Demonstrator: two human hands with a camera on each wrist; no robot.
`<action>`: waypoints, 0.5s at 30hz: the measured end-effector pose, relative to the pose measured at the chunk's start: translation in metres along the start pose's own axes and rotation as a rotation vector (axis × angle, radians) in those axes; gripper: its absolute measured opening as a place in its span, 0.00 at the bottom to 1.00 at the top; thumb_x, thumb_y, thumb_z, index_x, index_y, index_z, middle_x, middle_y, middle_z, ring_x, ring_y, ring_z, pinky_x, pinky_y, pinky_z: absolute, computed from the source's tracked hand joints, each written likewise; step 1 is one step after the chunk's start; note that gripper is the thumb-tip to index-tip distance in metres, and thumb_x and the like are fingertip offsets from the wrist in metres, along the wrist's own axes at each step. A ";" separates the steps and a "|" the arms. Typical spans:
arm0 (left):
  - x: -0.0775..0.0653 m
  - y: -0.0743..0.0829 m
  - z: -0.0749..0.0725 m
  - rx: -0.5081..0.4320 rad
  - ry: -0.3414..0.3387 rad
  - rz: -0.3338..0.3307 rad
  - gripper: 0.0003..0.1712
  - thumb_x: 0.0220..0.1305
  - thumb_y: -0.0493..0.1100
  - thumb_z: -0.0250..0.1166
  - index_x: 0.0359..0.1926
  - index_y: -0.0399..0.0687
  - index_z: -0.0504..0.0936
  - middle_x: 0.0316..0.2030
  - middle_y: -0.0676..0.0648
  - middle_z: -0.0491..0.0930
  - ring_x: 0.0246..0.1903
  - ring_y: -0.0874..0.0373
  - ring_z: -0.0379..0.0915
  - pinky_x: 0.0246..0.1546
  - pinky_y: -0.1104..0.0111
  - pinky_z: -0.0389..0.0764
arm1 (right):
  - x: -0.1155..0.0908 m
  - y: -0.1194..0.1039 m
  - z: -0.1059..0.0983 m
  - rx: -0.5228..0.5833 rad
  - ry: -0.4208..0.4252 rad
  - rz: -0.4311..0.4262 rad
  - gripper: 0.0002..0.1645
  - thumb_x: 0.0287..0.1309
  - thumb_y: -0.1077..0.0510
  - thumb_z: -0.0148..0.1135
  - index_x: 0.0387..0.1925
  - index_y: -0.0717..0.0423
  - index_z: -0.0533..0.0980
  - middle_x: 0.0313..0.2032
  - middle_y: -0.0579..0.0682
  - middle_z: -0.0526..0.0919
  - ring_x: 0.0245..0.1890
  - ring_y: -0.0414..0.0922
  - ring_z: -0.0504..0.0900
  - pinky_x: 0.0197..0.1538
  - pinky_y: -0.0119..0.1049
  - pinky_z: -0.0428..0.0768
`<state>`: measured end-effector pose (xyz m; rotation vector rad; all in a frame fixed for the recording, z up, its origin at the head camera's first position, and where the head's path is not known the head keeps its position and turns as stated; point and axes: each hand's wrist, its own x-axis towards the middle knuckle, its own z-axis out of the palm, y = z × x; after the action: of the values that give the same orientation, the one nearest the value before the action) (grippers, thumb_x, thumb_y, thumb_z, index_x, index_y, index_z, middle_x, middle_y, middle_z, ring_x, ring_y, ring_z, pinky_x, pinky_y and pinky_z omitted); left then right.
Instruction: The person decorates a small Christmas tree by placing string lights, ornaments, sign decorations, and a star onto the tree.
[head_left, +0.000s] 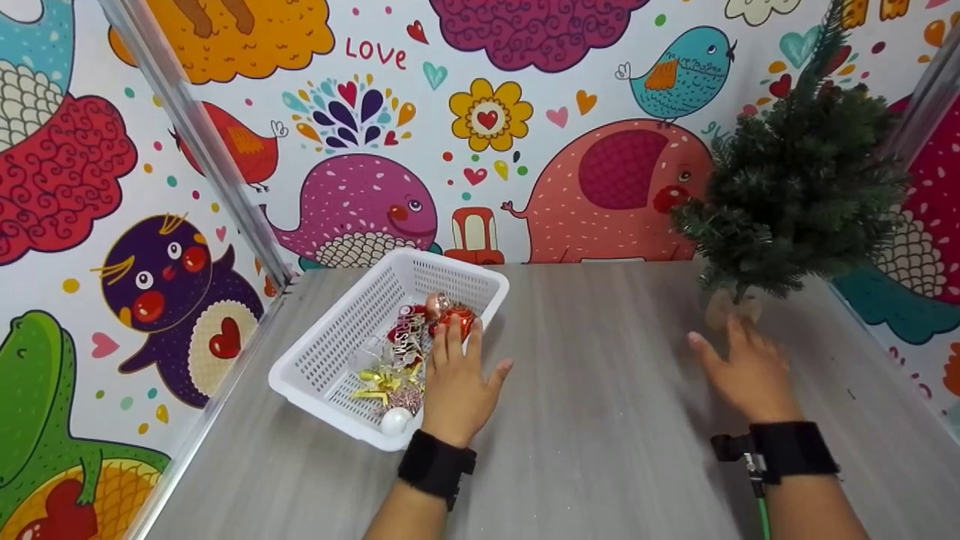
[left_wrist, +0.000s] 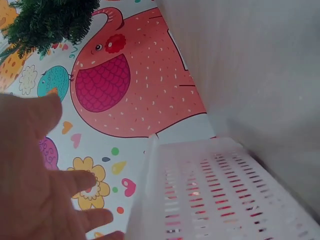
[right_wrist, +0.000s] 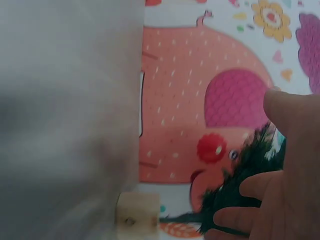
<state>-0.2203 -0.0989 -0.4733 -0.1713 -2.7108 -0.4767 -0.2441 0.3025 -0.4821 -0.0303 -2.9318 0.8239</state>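
My left hand (head_left: 459,386), fingers spread and straight, hovers over the right side of a white perforated plastic basket (head_left: 319,416). In the basket lie a red ornament ball (head_left: 455,320), a pinkish ball (head_left: 437,304), a yellow shiny bow (head_left: 386,385), a white ball (head_left: 396,421) and a lettered ornament (head_left: 409,334). Whether the fingertips touch the red ball cannot be told. At the right, my right hand (head_left: 752,375) is spread in front of a small artificial Christmas tree (head_left: 799,195), near its wooden base (right_wrist: 137,215), holding nothing.
Both stand on a grey wood-grain table (head_left: 585,420), the basket at left and the tree at back right. A cartoon-printed wall (head_left: 570,112) rises behind the table, with metal frame posts (head_left: 202,142) at the corners. Each wrist wears a black strap (head_left: 793,448).
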 end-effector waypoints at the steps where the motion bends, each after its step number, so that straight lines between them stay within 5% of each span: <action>1: 0.001 -0.002 -0.001 0.002 0.003 -0.011 0.45 0.73 0.66 0.63 0.78 0.41 0.68 0.78 0.29 0.60 0.76 0.29 0.56 0.74 0.38 0.62 | 0.002 0.006 -0.001 0.016 -0.017 0.019 0.61 0.77 0.25 0.40 0.82 0.71 0.40 0.76 0.83 0.45 0.72 0.84 0.49 0.71 0.80 0.48; 8: 0.001 -0.014 -0.001 0.013 0.012 -0.077 0.46 0.71 0.63 0.67 0.78 0.39 0.68 0.76 0.28 0.64 0.75 0.27 0.58 0.71 0.39 0.67 | 0.020 0.043 0.001 0.155 -0.141 0.089 0.65 0.76 0.25 0.42 0.81 0.70 0.29 0.75 0.87 0.36 0.73 0.85 0.44 0.69 0.80 0.53; 15: -0.001 -0.010 -0.006 0.016 -0.007 -0.084 0.45 0.71 0.62 0.68 0.76 0.35 0.69 0.67 0.29 0.75 0.62 0.29 0.75 0.57 0.42 0.81 | 0.030 0.062 -0.001 0.243 -0.181 0.151 0.68 0.75 0.27 0.46 0.79 0.68 0.20 0.73 0.89 0.31 0.73 0.85 0.40 0.71 0.79 0.50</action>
<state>-0.2195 -0.1102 -0.4716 -0.0553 -2.7359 -0.4787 -0.2744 0.3580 -0.5107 -0.1691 -2.9980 1.2639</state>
